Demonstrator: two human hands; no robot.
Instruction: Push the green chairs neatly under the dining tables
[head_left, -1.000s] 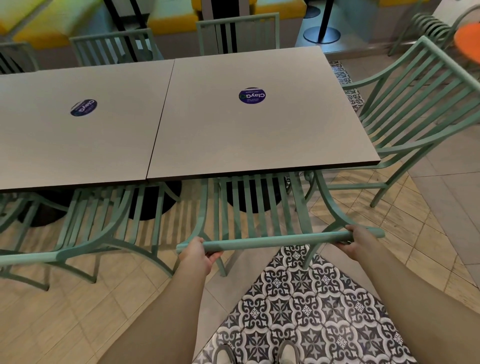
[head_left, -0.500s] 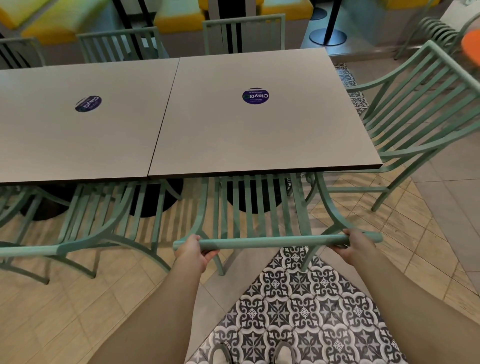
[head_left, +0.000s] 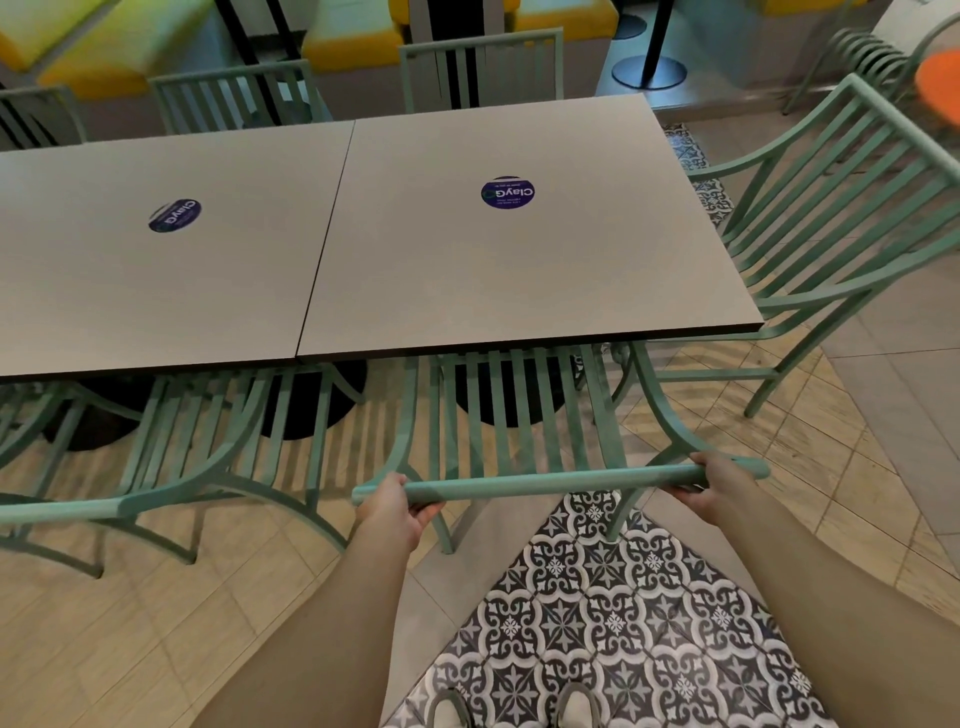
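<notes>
A green slatted chair (head_left: 550, 480) stands in front of me with its seat tucked under the right grey dining table (head_left: 519, 270). My left hand (head_left: 392, 506) grips the left end of its top rail, my right hand (head_left: 714, 480) grips the right end. A second green chair (head_left: 171, 467) sits to the left, its seat partly under the left table (head_left: 156, 270). Another green chair (head_left: 841, 218) stands at the right end of the table, turned at an angle and outside the tabletop.
Three more green chairs (head_left: 480, 67) line the far side of the tables. Yellow benches (head_left: 93, 57) run behind them. A black round pedestal base (head_left: 647, 73) stands at the back right. Patterned floor tiles (head_left: 613, 623) lie under my shoes (head_left: 576, 704).
The chair's top rail has moved slightly closer to the table edge, with both hands staying on it. The view has shifted a little.
</notes>
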